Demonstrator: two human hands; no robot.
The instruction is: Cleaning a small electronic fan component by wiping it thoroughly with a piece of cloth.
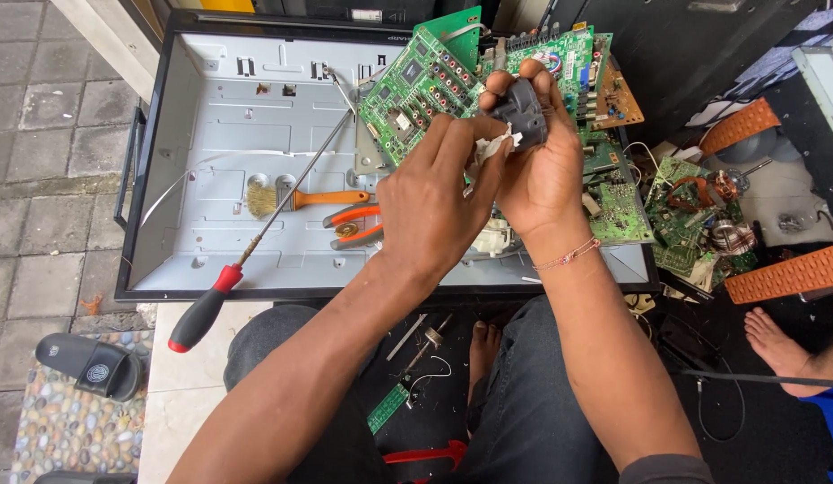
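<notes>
My right hand (543,170) grips a small black plastic part (522,112) and lifts it above a pile of green circuit boards (416,85). My left hand (434,202) pinches a scrap of white cloth or paper (495,145) against that part. Both hands hover over the open metal back of a flat screen (228,134) lying face down.
A long screwdriver with a red and black handle (210,305) lies across the panel and over its front edge. A brush with an orange handle (295,199) and orange pliers (353,226) lie on the panel. More boards and copper coils (703,215) are at right. Another person's bare foot (784,345) is at right. A black sandal (89,366) is at left.
</notes>
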